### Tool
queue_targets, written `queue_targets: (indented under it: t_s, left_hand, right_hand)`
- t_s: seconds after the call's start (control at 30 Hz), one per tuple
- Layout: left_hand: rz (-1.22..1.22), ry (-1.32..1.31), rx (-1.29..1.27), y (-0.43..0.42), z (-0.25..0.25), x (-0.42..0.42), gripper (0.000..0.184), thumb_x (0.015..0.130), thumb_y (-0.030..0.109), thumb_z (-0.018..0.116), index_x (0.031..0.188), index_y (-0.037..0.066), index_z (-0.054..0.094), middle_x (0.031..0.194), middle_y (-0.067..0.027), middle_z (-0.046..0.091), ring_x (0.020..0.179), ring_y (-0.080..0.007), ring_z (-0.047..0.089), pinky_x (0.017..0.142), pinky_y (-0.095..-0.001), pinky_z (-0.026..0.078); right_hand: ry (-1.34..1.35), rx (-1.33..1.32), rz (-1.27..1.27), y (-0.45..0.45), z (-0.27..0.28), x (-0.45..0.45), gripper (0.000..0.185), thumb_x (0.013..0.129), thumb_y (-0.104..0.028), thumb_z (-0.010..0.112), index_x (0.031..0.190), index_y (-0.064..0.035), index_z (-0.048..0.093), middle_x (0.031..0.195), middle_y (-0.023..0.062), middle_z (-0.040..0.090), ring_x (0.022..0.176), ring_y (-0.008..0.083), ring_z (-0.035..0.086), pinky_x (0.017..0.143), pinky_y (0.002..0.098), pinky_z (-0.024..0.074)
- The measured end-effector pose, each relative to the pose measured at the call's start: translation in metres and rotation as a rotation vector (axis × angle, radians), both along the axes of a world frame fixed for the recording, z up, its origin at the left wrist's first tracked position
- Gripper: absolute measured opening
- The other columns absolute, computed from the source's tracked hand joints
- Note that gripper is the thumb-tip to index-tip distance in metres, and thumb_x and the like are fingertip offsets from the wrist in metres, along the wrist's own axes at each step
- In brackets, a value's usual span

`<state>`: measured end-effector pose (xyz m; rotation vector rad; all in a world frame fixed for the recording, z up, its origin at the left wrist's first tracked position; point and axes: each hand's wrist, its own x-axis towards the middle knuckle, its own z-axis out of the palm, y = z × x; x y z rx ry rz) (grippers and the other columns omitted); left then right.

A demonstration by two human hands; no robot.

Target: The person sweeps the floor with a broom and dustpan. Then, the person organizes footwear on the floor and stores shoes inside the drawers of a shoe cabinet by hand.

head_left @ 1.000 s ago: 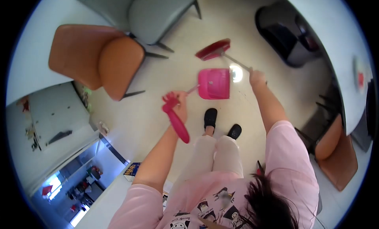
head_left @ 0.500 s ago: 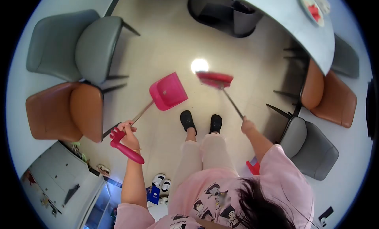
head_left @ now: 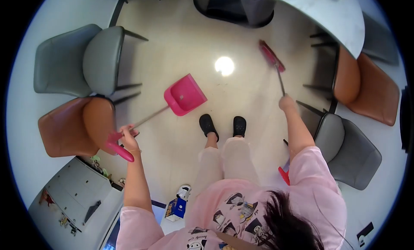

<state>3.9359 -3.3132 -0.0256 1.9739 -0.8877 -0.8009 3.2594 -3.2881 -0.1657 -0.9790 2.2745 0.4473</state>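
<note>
Left hand (head_left: 128,138): curled around the metal shaft (head_left: 148,117) of the dustpan (head_left: 183,94), next to the pink grip (head_left: 123,153).
Dustpan position: forward and left of the black shoes (head_left: 208,125); contact with the floor (head_left: 233,92) cannot be confirmed.
Black shoes: side by side on the floor, between dustpan and broom (head_left: 272,56).
Broom position: red head set at a slant, near the curved worktop (head_left: 330,17), well apart from the dustpan.
Right hand (head_left: 286,102): clenched around the broom handle; individual fingers blurred.
</note>
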Motion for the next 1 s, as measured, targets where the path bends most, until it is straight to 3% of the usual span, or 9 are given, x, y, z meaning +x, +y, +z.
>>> queue_targets:
  t_s: [0.13, 0.2, 0.37, 0.43, 0.63, 0.77, 0.87, 0.97, 1.0]
  left_hand:
    - [-0.003, 0.017, 0.010, 0.003, 0.002, 0.009, 0.017, 0.098, 0.022, 0.047, 0.091, 0.008, 0.053, 0.090, -0.0090, 0.066, 0.063, -0.0142, 0.058, 0.062, -0.0265, 0.050]
    - [0.072, 0.069, 0.054, 0.008, 0.010, 0.007, 0.017, 0.097, 0.021, 0.047, 0.091, 0.007, 0.054, 0.089, -0.0093, 0.066, 0.063, -0.0140, 0.058, 0.062, -0.0264, 0.050]
    - [0.133, -0.029, 0.057, 0.042, 0.047, -0.003, 0.017, 0.097, 0.019, 0.047, 0.091, 0.005, 0.055, 0.088, -0.0092, 0.066, 0.061, -0.0135, 0.059, 0.059, -0.0257, 0.051]
    - [0.089, -0.064, 0.023, 0.063, 0.065, -0.004, 0.027, 0.093, 0.021, 0.049, 0.085, 0.000, 0.063, 0.084, -0.0077, 0.066, 0.064, -0.0158, 0.060, 0.066, -0.0279, 0.049]
    - [0.054, -0.059, -0.024, 0.125, 0.092, 0.006, 0.019, 0.090, 0.012, 0.054, 0.080, 0.000, 0.065, 0.083, -0.0090, 0.066, 0.059, -0.0150, 0.060, 0.059, -0.0266, 0.049]
    - [-0.112, -0.283, -0.032, 0.165, 0.063, 0.018, 0.020, 0.089, 0.009, 0.056, 0.072, 0.003, 0.064, 0.068, -0.0028, 0.058, 0.053, -0.0134, 0.056, 0.054, -0.0260, 0.044]
    - [-0.134, -0.253, -0.032, 0.188, 0.040, 0.015, 0.025, 0.094, 0.015, 0.052, 0.074, 0.003, 0.063, 0.066, -0.0031, 0.056, 0.057, -0.0127, 0.055, 0.057, -0.0268, 0.044]
    - [-0.023, -0.147, 0.032, 0.210, 0.030, 0.032, 0.029, 0.096, 0.019, 0.050, 0.076, 0.002, 0.062, 0.076, -0.0056, 0.060, 0.058, -0.0127, 0.056, 0.058, -0.0274, 0.045]
    - [-0.020, -0.151, 0.043, 0.221, 0.022, 0.042, 0.030, 0.096, 0.019, 0.050, 0.076, 0.002, 0.062, 0.080, -0.0068, 0.061, 0.058, -0.0128, 0.056, 0.059, -0.0274, 0.045]
  right_hand:
    - [-0.143, 0.121, 0.070, 0.056, -0.033, 0.080, 0.048, 0.093, -0.014, 0.038, 0.137, 0.0035, 0.040, 0.117, 0.0285, 0.061, 0.109, 0.0396, 0.061, 0.091, 0.0458, 0.0500]
    - [-0.178, 0.147, 0.117, 0.087, 0.008, 0.126, 0.050, 0.094, -0.013, 0.035, 0.141, 0.0021, 0.035, 0.116, 0.0271, 0.062, 0.107, 0.0385, 0.062, 0.092, 0.0458, 0.0496]
    - [-0.261, 0.263, 0.277, 0.133, 0.053, 0.153, 0.042, 0.094, -0.015, 0.038, 0.133, -0.0014, 0.043, 0.112, 0.0254, 0.064, 0.106, 0.0373, 0.062, 0.090, 0.0467, 0.0500]
    - [-0.276, 0.277, 0.343, 0.142, 0.058, 0.153, 0.039, 0.094, -0.015, 0.039, 0.130, -0.0020, 0.046, 0.110, 0.0252, 0.064, 0.105, 0.0373, 0.063, 0.089, 0.0470, 0.0503]
    - [-0.280, 0.129, 0.380, 0.138, 0.083, 0.123, 0.030, 0.092, -0.017, 0.043, 0.117, -0.0020, 0.053, 0.101, 0.0263, 0.067, 0.096, 0.0420, 0.064, 0.084, 0.0503, 0.0510]
    - [-0.199, 0.022, 0.301, 0.127, 0.071, 0.139, 0.031, 0.092, -0.018, 0.045, 0.114, 0.0014, 0.054, 0.100, 0.0275, 0.066, 0.097, 0.0430, 0.064, 0.084, 0.0507, 0.0507]
    - [-0.128, 0.027, 0.245, 0.121, 0.040, 0.173, 0.033, 0.090, -0.019, 0.047, 0.114, 0.0039, 0.053, 0.104, 0.0278, 0.065, 0.102, 0.0413, 0.063, 0.087, 0.0481, 0.0506]
    - [-0.176, 0.129, 0.246, 0.157, -0.013, 0.235, 0.040, 0.088, -0.017, 0.049, 0.121, 0.0065, 0.049, 0.112, 0.0284, 0.063, 0.110, 0.0383, 0.061, 0.092, 0.0426, 0.0502]
    - [-0.225, 0.150, 0.093, 0.180, -0.011, 0.269, 0.044, 0.087, -0.017, 0.051, 0.124, 0.0076, 0.049, 0.111, 0.0273, 0.064, 0.110, 0.0378, 0.061, 0.093, 0.0413, 0.0504]
